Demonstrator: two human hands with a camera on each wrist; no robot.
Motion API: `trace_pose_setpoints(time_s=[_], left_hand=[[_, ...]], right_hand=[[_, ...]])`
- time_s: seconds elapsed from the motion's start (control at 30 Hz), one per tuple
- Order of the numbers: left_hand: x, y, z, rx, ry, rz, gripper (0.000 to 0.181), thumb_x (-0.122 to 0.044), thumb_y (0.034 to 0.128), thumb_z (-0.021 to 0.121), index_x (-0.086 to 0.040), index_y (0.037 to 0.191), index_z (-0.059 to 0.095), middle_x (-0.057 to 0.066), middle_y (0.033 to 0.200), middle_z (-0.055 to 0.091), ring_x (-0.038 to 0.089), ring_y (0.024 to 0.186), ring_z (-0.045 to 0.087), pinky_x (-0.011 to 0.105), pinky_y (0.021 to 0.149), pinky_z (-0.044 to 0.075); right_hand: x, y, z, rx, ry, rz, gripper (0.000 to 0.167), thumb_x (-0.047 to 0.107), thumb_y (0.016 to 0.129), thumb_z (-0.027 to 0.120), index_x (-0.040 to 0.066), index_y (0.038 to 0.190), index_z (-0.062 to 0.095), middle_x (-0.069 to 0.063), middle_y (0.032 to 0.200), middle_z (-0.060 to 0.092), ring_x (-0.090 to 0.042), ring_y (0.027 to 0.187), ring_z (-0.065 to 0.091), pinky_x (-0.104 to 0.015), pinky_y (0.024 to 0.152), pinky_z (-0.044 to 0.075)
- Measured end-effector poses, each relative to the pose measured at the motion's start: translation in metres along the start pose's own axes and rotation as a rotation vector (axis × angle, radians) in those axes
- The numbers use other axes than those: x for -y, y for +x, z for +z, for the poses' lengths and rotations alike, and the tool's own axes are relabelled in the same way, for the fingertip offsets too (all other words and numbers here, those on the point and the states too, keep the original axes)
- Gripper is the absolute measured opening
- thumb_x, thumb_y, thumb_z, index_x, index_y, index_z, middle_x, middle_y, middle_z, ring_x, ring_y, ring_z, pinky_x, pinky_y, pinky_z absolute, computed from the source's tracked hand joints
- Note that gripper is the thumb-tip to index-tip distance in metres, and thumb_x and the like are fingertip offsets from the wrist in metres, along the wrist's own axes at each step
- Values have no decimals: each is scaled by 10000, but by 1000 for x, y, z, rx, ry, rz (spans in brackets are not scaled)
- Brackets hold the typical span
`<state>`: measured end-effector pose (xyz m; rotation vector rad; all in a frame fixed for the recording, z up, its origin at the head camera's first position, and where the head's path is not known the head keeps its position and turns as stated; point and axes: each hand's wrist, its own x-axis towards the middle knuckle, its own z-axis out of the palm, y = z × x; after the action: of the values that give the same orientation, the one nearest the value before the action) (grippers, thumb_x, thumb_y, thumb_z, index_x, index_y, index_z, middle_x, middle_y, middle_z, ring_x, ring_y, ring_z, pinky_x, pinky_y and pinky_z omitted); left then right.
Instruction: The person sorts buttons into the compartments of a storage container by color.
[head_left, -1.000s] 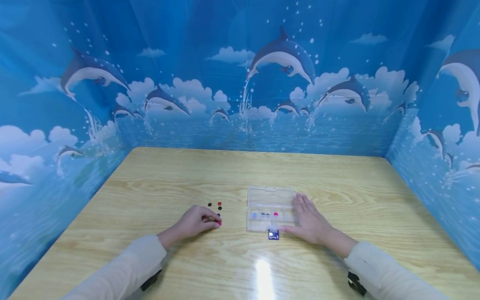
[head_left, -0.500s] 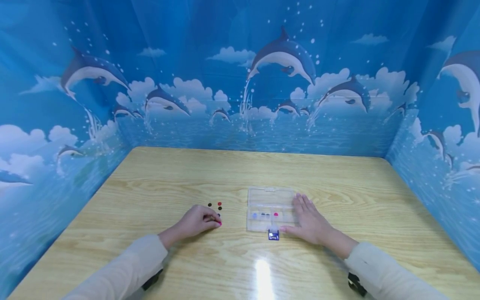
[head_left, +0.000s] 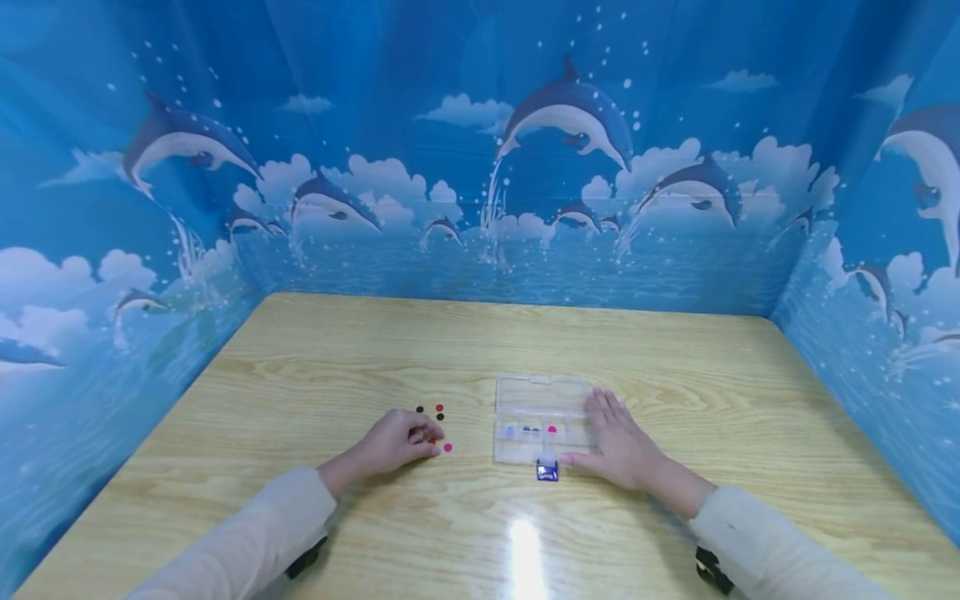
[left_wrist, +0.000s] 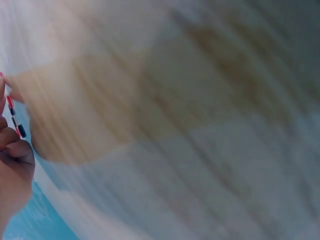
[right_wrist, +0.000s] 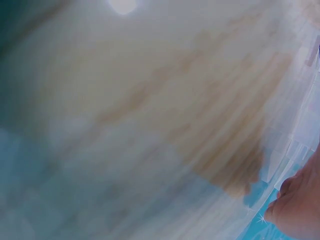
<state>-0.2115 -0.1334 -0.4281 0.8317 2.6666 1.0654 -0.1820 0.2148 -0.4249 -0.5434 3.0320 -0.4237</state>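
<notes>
Working from your left grip (head_left: 395, 440), you have the magenta disc (head_left: 447, 447) lying flat on the surface (head_left: 337, 350) just right of the thumb and finger tips; a thin gap shows, so apart, not touching. It's round, so no long axis to line up; the offset is what counts, and it's short and sideways, toward the clear box (head_left: 517, 452). Left fingers are curled, thumb and forefinger nearly together by a red-orange bit (head_left: 432, 442); can't tell whether you pinch it or it just sits on the surface behind. Left wrist view catches only the hand's edge, no help there. On the far side of that hand you get a red disc (head_left: 439, 407) and two dark discs (head_left: 440, 417), off the straight line from magenta disc to box. The clear box sits well apart from the left grip, long side running left to right, lid (head_left: 540, 393) folded out on the far side. Right grip (head_left: 621, 442) lies at the box's right end, fingers straight, no disc visible in it; contact I can't confirm. My read: left is nearer the magenta disc, right nearer the box, so left suits the reach and right suits steadying.
</notes>
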Motion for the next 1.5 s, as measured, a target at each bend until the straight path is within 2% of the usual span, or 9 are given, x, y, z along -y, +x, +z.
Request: trace_pose_setpoints(time_s=[0.27, 0.57, 1.0, 1.5], left_hand=[[-3, 6, 4, -2, 19, 69, 165, -210, 822, 692, -70, 909, 701, -104, 566, 407, -28, 516, 335, 153, 508, 326], [-4, 7, 4, 1, 9, 70, 74, -172, 805, 708, -101, 818, 692, -97, 575, 409, -30, 534, 334, 149, 522, 312], [-3, 6, 5, -11, 32, 59, 83, -166, 786, 726, -110, 768, 668, -107, 586, 416, -29, 554, 336, 147, 533, 311], [-7, 6, 2, -7, -4, 21, 95, -185, 806, 704, -99, 780, 674, -82, 606, 481, -7, 557, 378, 146, 516, 348]], right_hand=[[0, 0, 0, -2, -6, -4, 998, 624, 833, 505, -143, 1395, 204, -322, 1478, 159, -461, 1386, 119, -537, 1129, 152], [0, 0, 1, -11, -6, -4, 1001, 624, 827, 513, -145, 1392, 212, -324, 1475, 167, -464, 1383, 127, -540, 1126, 158], [1, 0, 1, -8, -1, -6, 996, 618, 830, 514, -150, 1389, 215, -329, 1473, 166, -465, 1382, 129, -536, 1128, 155], [0, 0, 2, -13, -4, -7, 994, 615, 830, 517, -149, 1390, 213, -330, 1472, 169, -466, 1382, 131, -537, 1129, 152]])
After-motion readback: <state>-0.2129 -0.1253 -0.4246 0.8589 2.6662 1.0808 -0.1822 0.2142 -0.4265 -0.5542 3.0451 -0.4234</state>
